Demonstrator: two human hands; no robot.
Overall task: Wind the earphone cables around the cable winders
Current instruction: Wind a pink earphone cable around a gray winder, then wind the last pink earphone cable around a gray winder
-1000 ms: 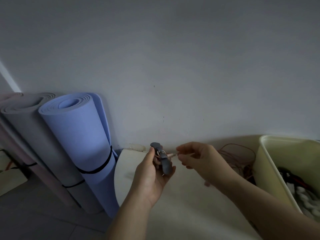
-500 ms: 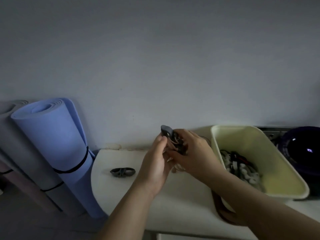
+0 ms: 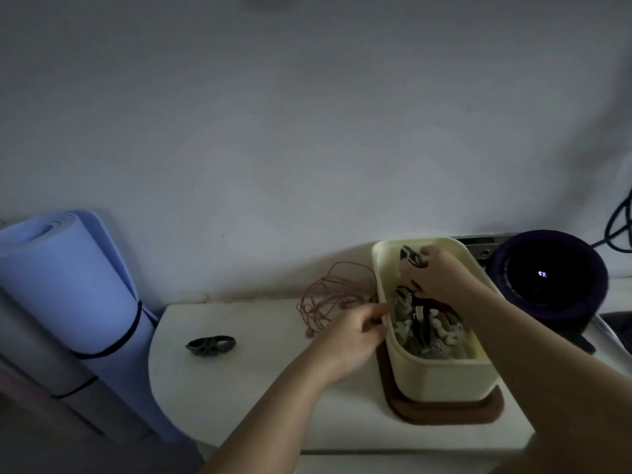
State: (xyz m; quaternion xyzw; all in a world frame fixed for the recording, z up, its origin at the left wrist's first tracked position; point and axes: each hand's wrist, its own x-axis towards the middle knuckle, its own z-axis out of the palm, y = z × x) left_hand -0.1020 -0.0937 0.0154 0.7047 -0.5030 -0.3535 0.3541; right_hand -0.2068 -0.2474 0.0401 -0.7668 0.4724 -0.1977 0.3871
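Note:
My right hand [image 3: 439,277] is over the far end of the cream bin [image 3: 441,379], closed on a dark cable winder [image 3: 410,256] wrapped with pale cable. The bin holds several wound winders [image 3: 427,328]. My left hand [image 3: 349,331] hovers beside the bin's left wall with loose fingers and holds nothing. A loose pinkish earphone cable [image 3: 328,297] lies in a tangle on the white table [image 3: 239,398], just behind my left hand. A bare dark winder [image 3: 211,345] lies alone to the left.
The bin stands on a brown tray [image 3: 444,413]. A dark round speaker [image 3: 549,273] sits to the right by the wall. Rolled blue [image 3: 68,285] and grey [image 3: 30,354] mats lean left of the table. The table's front edge runs close below my arms.
The view swung right. My right hand carried the wound winder from in front of me over the bin. My left hand let go of it and dropped beside the bin.

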